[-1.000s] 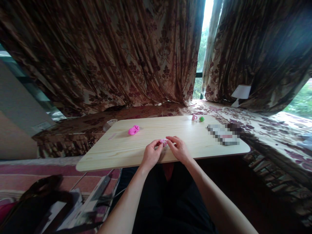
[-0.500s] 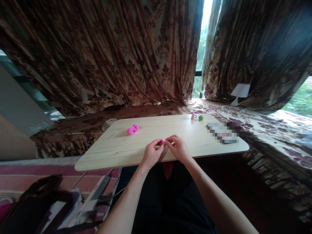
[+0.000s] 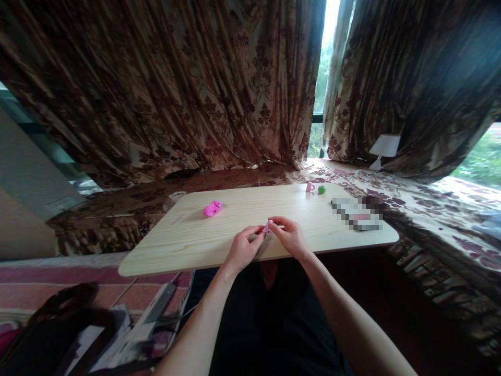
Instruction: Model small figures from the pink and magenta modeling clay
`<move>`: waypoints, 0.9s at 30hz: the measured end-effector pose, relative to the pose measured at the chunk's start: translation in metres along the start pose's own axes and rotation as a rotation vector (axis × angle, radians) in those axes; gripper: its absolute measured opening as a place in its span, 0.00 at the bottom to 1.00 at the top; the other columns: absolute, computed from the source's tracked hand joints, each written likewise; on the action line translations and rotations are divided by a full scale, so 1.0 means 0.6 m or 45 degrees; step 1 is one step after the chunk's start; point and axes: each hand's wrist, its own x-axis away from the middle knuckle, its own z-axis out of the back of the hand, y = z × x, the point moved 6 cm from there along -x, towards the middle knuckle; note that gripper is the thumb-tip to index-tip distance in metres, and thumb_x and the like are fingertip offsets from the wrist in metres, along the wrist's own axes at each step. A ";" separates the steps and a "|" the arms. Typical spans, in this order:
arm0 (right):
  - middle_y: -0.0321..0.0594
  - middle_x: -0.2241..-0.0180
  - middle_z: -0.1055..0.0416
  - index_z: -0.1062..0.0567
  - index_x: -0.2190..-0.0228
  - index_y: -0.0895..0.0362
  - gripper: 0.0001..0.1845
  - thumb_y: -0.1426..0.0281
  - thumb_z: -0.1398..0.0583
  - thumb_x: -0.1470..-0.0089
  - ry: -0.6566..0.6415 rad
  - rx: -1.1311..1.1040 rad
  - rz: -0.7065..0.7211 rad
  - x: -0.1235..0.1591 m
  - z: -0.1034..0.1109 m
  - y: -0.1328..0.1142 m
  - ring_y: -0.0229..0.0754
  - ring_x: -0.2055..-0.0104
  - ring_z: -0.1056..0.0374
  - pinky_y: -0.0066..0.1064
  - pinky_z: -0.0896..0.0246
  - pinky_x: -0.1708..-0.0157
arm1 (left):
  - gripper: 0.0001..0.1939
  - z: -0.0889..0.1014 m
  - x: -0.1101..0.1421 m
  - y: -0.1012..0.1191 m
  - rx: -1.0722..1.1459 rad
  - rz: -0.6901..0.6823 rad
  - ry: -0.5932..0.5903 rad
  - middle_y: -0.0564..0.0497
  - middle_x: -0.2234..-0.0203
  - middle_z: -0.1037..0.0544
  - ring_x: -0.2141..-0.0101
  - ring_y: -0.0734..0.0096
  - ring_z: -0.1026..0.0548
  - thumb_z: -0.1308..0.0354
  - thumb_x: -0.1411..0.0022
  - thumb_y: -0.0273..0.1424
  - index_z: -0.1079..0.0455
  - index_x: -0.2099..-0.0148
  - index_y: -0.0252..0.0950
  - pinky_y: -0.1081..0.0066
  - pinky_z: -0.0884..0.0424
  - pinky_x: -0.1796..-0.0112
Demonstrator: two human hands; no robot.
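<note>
Over the near edge of the table, my left hand (image 3: 245, 249) and my right hand (image 3: 290, 237) meet at the fingertips. Between them is a small pale pink piece of what looks like modelling clay (image 3: 268, 226). Both hands pinch it with thumb and fingers, and part of it is hidden. A bright pink lump (image 3: 212, 209), soft-looking and uneven, lies farther back to the left. Toward the back right stand a small pink mug-shaped piece (image 3: 310, 187) and a green ball (image 3: 321, 189), close together.
A light wooden table (image 3: 164, 250) with rounded corners spans the lap. A blurred-out flat object (image 3: 357, 213) lies at its right end. Beyond the left back corner sits a clear container (image 3: 174, 199). A white lamp (image 3: 385, 146) stands on the ledge, with patterned curtains (image 3: 235, 94) behind.
The pink piece has shifted slightly right and shows more between the fingers. My right fingertips have drawn a little apart from the left ones. The things on the table stay put.
</note>
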 end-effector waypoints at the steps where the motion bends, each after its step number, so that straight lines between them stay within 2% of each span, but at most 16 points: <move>1: 0.40 0.69 0.25 0.25 0.64 0.58 0.15 0.62 0.43 0.48 0.004 -0.021 -0.011 -0.001 0.002 0.001 0.38 0.67 0.30 0.28 0.36 0.67 | 0.14 0.000 0.000 0.002 0.003 -0.004 -0.008 0.49 0.59 0.23 0.57 0.66 0.27 0.47 0.43 0.35 0.26 0.57 0.37 0.68 0.36 0.52; 6: 0.38 0.71 0.25 0.25 0.66 0.58 0.14 0.61 0.42 0.49 -0.032 -0.111 -0.042 0.001 0.000 -0.001 0.37 0.69 0.30 0.29 0.36 0.64 | 0.15 0.001 0.001 0.005 0.010 -0.012 -0.026 0.49 0.62 0.21 0.59 0.66 0.26 0.50 0.41 0.36 0.25 0.59 0.37 0.69 0.34 0.54; 11: 0.39 0.72 0.25 0.25 0.67 0.59 0.14 0.61 0.41 0.51 -0.042 -0.164 -0.074 0.000 -0.003 0.004 0.38 0.69 0.30 0.30 0.35 0.64 | 0.14 0.002 0.000 0.000 -0.031 -0.012 0.028 0.50 0.65 0.20 0.62 0.66 0.24 0.49 0.41 0.36 0.25 0.61 0.36 0.69 0.32 0.57; 16: 0.40 0.72 0.25 0.25 0.69 0.59 0.14 0.61 0.41 0.51 -0.041 -0.207 -0.090 -0.001 -0.005 0.006 0.38 0.70 0.30 0.31 0.34 0.66 | 0.18 0.003 0.004 -0.007 -0.121 -0.039 0.171 0.47 0.63 0.22 0.61 0.65 0.25 0.46 0.43 0.37 0.30 0.52 0.36 0.66 0.32 0.55; 20: 0.41 0.71 0.25 0.26 0.70 0.58 0.14 0.60 0.42 0.51 -0.036 -0.230 -0.102 -0.002 -0.007 0.007 0.39 0.69 0.29 0.31 0.34 0.64 | 0.14 0.001 0.008 -0.005 -0.213 -0.110 0.238 0.46 0.63 0.23 0.61 0.65 0.26 0.45 0.43 0.35 0.28 0.56 0.37 0.65 0.33 0.54; 27: 0.39 0.73 0.25 0.26 0.72 0.59 0.13 0.61 0.40 0.53 -0.036 -0.239 -0.137 -0.003 -0.008 0.014 0.38 0.71 0.30 0.29 0.34 0.66 | 0.13 -0.003 0.010 0.001 -0.321 -0.186 0.214 0.45 0.63 0.22 0.60 0.64 0.27 0.50 0.40 0.34 0.26 0.58 0.38 0.62 0.36 0.51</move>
